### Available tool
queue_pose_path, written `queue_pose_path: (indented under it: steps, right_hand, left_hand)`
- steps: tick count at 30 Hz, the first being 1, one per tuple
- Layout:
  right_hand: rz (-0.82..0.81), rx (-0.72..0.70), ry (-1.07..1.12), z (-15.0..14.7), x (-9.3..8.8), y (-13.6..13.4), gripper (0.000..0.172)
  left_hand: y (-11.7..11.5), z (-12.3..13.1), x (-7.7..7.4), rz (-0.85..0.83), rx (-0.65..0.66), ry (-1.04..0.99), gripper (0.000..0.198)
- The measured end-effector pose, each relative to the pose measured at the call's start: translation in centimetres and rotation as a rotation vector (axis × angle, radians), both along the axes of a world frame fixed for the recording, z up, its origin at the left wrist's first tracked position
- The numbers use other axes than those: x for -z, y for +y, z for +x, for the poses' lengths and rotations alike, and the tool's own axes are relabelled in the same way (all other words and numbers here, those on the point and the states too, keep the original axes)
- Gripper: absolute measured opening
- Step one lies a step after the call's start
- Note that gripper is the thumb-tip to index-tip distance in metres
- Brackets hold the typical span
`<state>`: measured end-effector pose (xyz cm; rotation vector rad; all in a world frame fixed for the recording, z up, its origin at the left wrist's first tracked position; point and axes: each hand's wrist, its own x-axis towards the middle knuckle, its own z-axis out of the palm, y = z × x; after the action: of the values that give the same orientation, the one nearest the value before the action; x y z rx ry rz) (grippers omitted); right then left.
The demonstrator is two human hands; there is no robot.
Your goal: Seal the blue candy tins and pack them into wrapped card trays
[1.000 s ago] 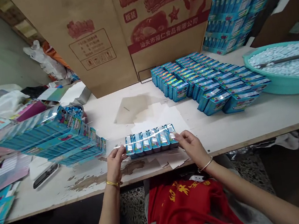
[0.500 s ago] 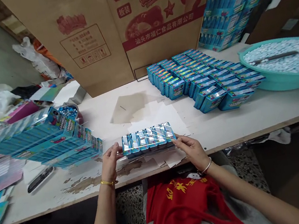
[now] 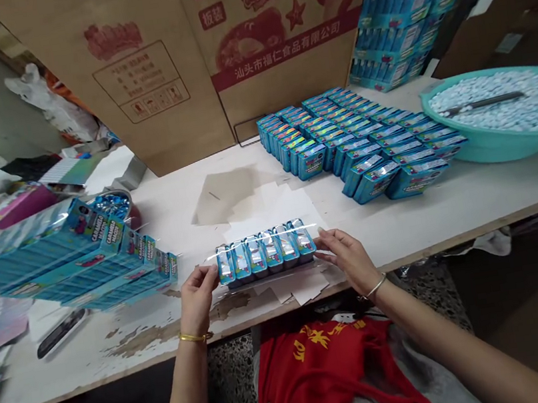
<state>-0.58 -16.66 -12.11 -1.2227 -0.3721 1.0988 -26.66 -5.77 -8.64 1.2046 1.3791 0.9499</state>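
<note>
A short row of small blue boxes (image 3: 265, 253) lies in front of me, with several pale, shiny tops facing up. Clear plastic film (image 3: 320, 226) spreads over the row and sticks out past both ends. At the left end, my left hand (image 3: 197, 298) is closed, thumb and fingers pinching the film beside the outermost box. My right hand (image 3: 351, 258) pinches the film at the right end, its fingertips close to the last box. White paper sheets (image 3: 306, 283) lie under the row.
Wrapped blue packs (image 3: 119, 251) are stacked at left, near a black-and-white knife-like tool (image 3: 61, 333). Loose blue boxes (image 3: 362, 147) stand in rows at right. Beyond them is a teal basin (image 3: 493, 144) of pale pieces. A large carton (image 3: 200, 117) stands behind.
The film, earlier close around the row, now spreads wider past its ends and edges. My right hand has shifted slightly outward from the row. The view has moved a little.
</note>
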Motion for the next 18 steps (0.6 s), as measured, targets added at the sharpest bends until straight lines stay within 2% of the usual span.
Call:
queue_pose_path:
  steps: [6,9,12,15,18]
  right_hand:
    - [-0.01,-0.06,-0.109,0.6,-0.1,0.7,0.044]
    - [-0.024,-0.089,-0.198,1.1,-0.6,0.5,0.043]
    - [-0.017,-0.135,-0.315,1.5,-1.8,0.4,0.043]
    - [-0.008,-0.201,-0.412,2.1,-3.9,0.6,0.042]
    - [-0.005,-0.272,-0.476,2.8,-7.4,2.1,0.035]
  left_hand:
    - [-0.4,0.2,-0.4,-0.077,-0.04,-0.058,0.046]
    - [-0.3,0.2,-0.7,-0.044,-0.025,-0.04,0.041]
    - [-0.3,0.2,-1.6,0.004,-0.008,-0.024,0.035]
    - [-0.8,-0.2,-3.8,0.022,-0.003,-0.086,0.031]
    - [-1.1,-1.3,-7.7,0.068,0.02,-0.154,0.029]
